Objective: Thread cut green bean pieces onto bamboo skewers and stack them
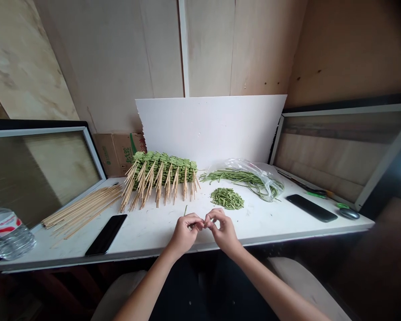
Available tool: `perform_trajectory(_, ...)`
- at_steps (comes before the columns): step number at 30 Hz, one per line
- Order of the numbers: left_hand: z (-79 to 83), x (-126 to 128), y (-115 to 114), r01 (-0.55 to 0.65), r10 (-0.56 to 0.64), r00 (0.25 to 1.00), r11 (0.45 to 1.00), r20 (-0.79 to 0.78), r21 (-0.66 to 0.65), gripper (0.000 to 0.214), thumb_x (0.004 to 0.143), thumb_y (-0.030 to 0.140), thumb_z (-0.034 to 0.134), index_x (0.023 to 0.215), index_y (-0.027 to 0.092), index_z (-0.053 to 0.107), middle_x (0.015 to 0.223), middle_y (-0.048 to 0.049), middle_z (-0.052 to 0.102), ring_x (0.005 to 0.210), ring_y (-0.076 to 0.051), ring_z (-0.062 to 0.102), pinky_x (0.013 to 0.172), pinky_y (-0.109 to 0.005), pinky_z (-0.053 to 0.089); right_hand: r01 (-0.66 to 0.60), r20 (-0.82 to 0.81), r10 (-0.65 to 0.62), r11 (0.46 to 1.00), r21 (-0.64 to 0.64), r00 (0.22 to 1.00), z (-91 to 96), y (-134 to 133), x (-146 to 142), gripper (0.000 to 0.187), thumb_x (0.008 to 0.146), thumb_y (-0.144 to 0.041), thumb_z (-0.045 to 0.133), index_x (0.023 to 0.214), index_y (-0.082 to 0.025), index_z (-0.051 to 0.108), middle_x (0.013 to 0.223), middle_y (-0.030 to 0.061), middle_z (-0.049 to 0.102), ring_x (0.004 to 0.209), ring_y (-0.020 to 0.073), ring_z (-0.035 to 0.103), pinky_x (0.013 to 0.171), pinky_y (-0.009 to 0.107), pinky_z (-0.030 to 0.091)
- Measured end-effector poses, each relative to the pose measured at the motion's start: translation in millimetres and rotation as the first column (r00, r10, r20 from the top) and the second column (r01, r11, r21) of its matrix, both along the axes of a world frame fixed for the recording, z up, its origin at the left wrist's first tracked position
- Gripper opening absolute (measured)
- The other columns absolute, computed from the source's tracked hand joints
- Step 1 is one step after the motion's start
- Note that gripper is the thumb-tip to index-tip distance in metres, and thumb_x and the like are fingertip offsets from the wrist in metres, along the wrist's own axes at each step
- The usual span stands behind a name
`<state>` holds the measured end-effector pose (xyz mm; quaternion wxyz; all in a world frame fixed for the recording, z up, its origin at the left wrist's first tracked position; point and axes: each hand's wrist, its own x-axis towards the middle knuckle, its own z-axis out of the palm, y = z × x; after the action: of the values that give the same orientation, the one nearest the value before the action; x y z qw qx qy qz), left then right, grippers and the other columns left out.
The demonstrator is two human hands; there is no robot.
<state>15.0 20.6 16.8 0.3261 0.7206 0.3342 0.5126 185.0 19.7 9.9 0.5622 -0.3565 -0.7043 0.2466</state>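
Observation:
My left hand [184, 232] and my right hand [222, 229] meet fingertip to fingertip over the front of the white table [147, 232]. Both are closed in a pinch. A thin bamboo skewer [186, 210] with a green tip sticks up from my left fingers. What my right fingers pinch is too small to make out. Just beyond my hands lies a small heap of cut green bean pieces [227, 198]. Behind it, long green beans [243, 178] spill from a clear plastic bag [254, 171]. Finished bean skewers [160, 176] are stacked in rows at the back left.
Loose bamboo skewers [82, 209] lie at the left beside a black phone [106, 234]. A water bottle [6, 234] stands at the far left edge. Another black phone [311, 207], green-handled scissors [317, 193] and a mouse [349, 213] sit at the right. A white board [210, 127] leans behind.

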Motion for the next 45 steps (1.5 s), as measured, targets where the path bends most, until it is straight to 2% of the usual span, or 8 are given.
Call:
perform_trajectory(5, 9.6, -4, -3, 0.056, -0.056, 0.998, 0.998, -0.012, 0.001, 0.022, 0.093, 0.021, 0.064, 0.073, 0.016, 0.073, 0.074, -0.0051, 0.067, 0.071, -0.016, 0.062, 0.069, -0.027, 0.049, -0.237, -0.182, 0.209, 0.961, -0.144, 0.961, 1.2, 8, 3, 0.028, 0.089, -0.049, 0.073, 0.082, -0.023, 0.069, 0.081, 0.0035, 0.066, 0.075, 0.0203, 0.06, 0.072, 0.034, 0.048)
perform_trajectory(9, 17.4, -10, -3, -0.068, 0.076, 0.992, 0.995, -0.105, 0.079, 0.026, 0.099, 0.029, 0.059, 0.085, 0.017, 0.077, 0.085, -0.0077, 0.071, 0.078, -0.018, 0.065, 0.074, -0.029, 0.049, -0.005, -0.014, 0.004, 0.998, -0.066, 1.0, 8.1, 26, 31, 0.027, 0.088, -0.051, 0.074, 0.088, -0.024, 0.079, 0.086, 0.0071, 0.07, 0.085, 0.0251, 0.06, 0.073, 0.036, 0.047)
perform_trajectory(13, 9.8, -13, 3, -0.202, 0.212, 0.951, 0.977, -0.226, 0.07, 0.029, 0.102, 0.032, 0.053, 0.096, 0.019, 0.079, 0.091, -0.0083, 0.071, 0.08, -0.02, 0.065, 0.074, -0.031, 0.05, 0.229, 0.309, -0.246, 0.969, 0.09, 0.919, 0.5, 44, 55, 0.023, 0.097, -0.037, 0.063, 0.098, -0.026, 0.082, 0.087, 0.0089, 0.07, 0.089, 0.0289, 0.058, 0.083, 0.043, 0.045)
perform_trajectory(19, -6.8, -13, 9, -0.177, 0.188, 0.935, 0.982, -0.3, 0.062, 0.032, 0.102, 0.028, 0.047, 0.115, 0.021, 0.076, 0.103, -0.0094, 0.069, 0.092, -0.022, 0.065, 0.081, -0.035, 0.052, 0.299, 0.478, -0.352, 0.936, 0.186, 0.805, -19.7, 51, 60, 0.008, 0.089, -0.027, 0.073, 0.087, -0.025, 0.081, 0.082, 0.0065, 0.074, 0.09, 0.029, 0.059, 0.082, 0.04, 0.045)
perform_trajectory(26, -12.4, -15, 13, -0.177, 0.18, 0.934, 0.983, -0.308, 0.039, 0.031, 0.101, 0.026, 0.05, 0.113, 0.023, 0.078, 0.102, -0.0087, 0.067, 0.092, -0.022, 0.066, 0.079, -0.034, 0.053, 0.302, 0.532, -0.388, 0.921, 0.245, 0.752, -19.8, 48, 62, 0.003, 0.083, -0.027, 0.079, 0.084, -0.026, 0.081, 0.092, 0.0079, 0.073, 0.098, 0.0311, 0.057, 0.088, 0.045, 0.044)
perform_trajectory(32, -16.0, -13, 14, -0.193, 0.194, 0.947, 0.981, -0.257, 0.032, 0.022, 0.093, 0.019, 0.063, 0.109, 0.023, 0.078, 0.099, -0.007, 0.07, 0.09, -0.021, 0.067, 0.081, -0.033, 0.054, 0.265, 0.459, -0.334, 0.941, 0.209, 0.823, -7.7, 42, 56, 0.011, 0.09, -0.033, 0.073, 0.09, -0.025, 0.08, 0.094, 0.009, 0.073, 0.096, 0.0311, 0.058, 0.088, 0.046, 0.046)
perform_trajectory(38, -16.1, -7, 11, -0.2, 0.199, 0.967, 0.98, -0.161, 0.011, 0.025, 0.084, 0.015, 0.074, 0.109, 0.021, 0.075, 0.092, -0.0053, 0.076, 0.086, -0.02, 0.07, 0.083, -0.033, 0.056, -0.054, 0.321, 0.069, 0.997, -0.056, 0.945, 8.6, 22, 33, 0.027, 0.095, -0.048, 0.067, 0.111, -0.028, 0.077, 0.096, 0.0049, 0.077, 0.088, 0.0236, 0.064, 0.075, 0.035, 0.05)
perform_trajectory(45, -11.6, -9, 11, -0.186, 0.191, 0.951, 0.982, -0.242, 0.047, 0.013, 0.09, 0.022, 0.07, 0.101, 0.021, 0.078, 0.093, -0.0065, 0.076, 0.08, -0.019, 0.068, 0.076, -0.032, 0.054, 0.018, 0.251, -0.034, 0.998, 0.063, 0.968, 7.1, 24, 32, 0.021, 0.095, -0.044, 0.068, 0.098, -0.026, 0.078, 0.088, 0.007, 0.075, 0.088, 0.0255, 0.062, 0.075, 0.038, 0.05)
